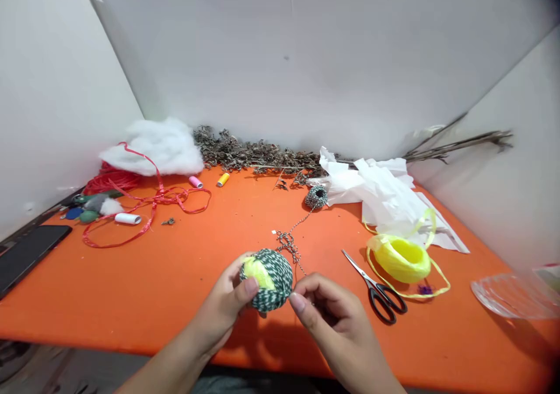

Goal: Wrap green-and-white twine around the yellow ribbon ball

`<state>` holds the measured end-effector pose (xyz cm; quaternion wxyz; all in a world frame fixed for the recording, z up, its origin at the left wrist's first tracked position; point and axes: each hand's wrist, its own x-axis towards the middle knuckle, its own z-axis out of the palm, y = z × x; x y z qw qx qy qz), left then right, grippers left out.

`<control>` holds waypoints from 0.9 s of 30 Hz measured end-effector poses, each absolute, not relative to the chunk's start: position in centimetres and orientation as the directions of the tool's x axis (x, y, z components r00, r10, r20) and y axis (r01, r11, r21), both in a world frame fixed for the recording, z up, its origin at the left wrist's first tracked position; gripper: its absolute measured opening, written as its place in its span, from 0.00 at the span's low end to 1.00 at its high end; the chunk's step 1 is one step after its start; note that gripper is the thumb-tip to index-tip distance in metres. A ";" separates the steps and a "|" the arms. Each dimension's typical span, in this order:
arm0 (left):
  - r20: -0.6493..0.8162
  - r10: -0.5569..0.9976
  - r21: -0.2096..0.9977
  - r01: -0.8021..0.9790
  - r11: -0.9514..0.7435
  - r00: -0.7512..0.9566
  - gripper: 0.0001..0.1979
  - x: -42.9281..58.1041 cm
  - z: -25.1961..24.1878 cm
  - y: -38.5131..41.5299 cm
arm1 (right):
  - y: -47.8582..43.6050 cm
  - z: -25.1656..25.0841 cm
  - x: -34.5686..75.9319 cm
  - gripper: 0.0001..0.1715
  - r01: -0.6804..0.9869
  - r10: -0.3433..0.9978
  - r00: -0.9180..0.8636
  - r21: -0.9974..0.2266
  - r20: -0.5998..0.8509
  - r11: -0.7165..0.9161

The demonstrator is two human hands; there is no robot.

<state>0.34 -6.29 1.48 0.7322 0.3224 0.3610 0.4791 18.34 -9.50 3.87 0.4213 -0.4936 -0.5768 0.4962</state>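
My left hand (231, 295) is closed around a ball (276, 270) wrapped in dark green and white speckled cord, with a bright yellow patch showing on its left side. At the ball's right edge, my right hand (330, 315) pinches the same speckled cord (303, 268) between thumb and forefinger. Loose loops of that cord (287, 242) lie on the table behind the ball. From there the strand runs back to a small speckled cord roll (316, 196). Black-handled scissors (376, 292) rest to the right of my right hand.
A yellow ribbon roll (400, 260) and crumpled white paper (380, 190) lie right, near a clear plastic container (516, 295). Dried twigs (262, 154) line the back. White stuffing (164, 146), red ribbon (114, 179), thread spools (128, 218) and a phone (30, 254) occupy the orange table's (175, 295) left.
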 end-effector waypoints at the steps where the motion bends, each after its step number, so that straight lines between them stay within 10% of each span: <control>1: -0.246 0.931 0.798 -0.488 0.353 0.271 0.30 0.4 1.5 -6.3 | -9.4 4.0 18.3 0.19 0.142 0.988 -0.155 -0.990 -0.014 0.008; 27: -0.537 0.757 0.338 -0.727 0.598 0.373 0.13 1.3 1.2 -6.7 | -8.8 3.0 17.6 0.15 -0.062 0.974 -0.219 -0.996 -0.049 -0.065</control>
